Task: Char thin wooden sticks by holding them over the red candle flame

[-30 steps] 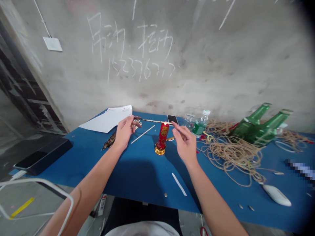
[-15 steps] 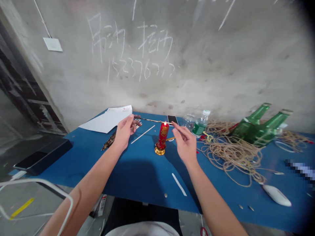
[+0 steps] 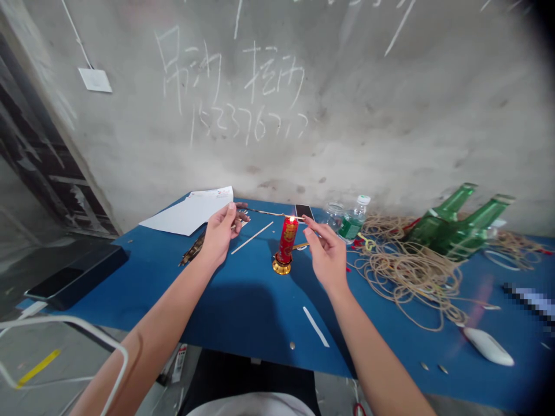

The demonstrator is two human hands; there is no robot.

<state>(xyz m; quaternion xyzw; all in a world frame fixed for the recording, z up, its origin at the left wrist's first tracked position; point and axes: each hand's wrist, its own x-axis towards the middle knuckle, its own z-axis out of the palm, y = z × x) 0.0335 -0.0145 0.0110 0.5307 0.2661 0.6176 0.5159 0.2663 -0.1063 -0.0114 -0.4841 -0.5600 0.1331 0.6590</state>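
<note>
We hold the thin stick [image 3: 264,212] level at the flame [image 3: 291,219] of the red candle [image 3: 288,240], steady; our left grip [image 3: 221,234] and narrow right grip [image 3: 326,254] may not be closed on it, we cannot tell

Thin stick [image 3: 267,212], tip at lit red candle [image 3: 287,240]

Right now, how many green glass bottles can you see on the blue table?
2. The left green glass bottle and the right green glass bottle lean side by side, necks up, on the tangled tan rope at the right of the blue table. Another could hide behind them.
</note>
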